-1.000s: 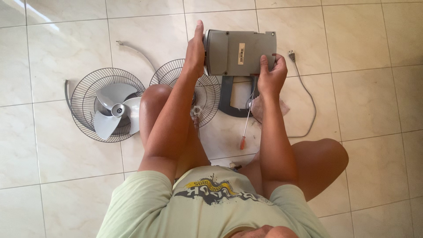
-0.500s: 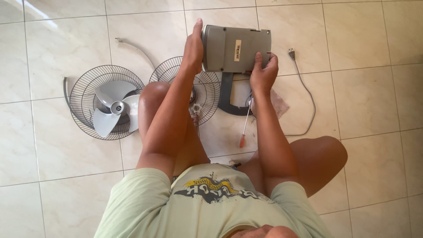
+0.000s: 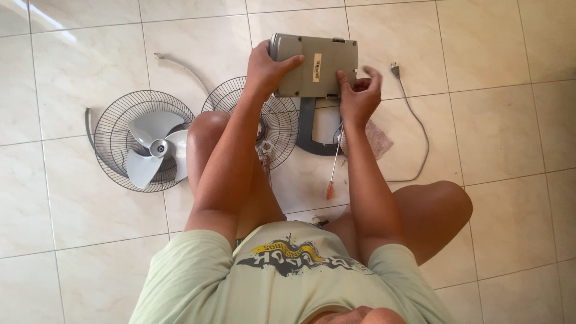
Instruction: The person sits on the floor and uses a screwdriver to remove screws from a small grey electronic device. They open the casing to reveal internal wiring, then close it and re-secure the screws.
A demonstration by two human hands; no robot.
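Observation:
I sit on a tiled floor with a grey rectangular fan base (image 3: pixel 315 65) held up in front of me, its underside facing me. My left hand (image 3: pixel 268 67) grips its left edge, thumb across the face. My right hand (image 3: pixel 359 96) is at the lower right corner of the base, fingers curled and pinched against the edge. I cannot tell whether the right hand holds something small. A screwdriver with an orange handle (image 3: pixel 332 174) lies on the floor below the base, between my legs.
A wire fan guard with a grey blade (image 3: pixel 147 144) lies left of my knee. A second wire guard (image 3: pixel 273 123) sits under my left arm. A dark curved stand piece (image 3: pixel 309 132), a grey power cord with plug (image 3: pixel 414 120) and a loose grey ring strip (image 3: pixel 180 63) lie around.
The base stays in both hands with little movement. My right hand has shifted a little along the lower right edge, its fingers curling more tightly.

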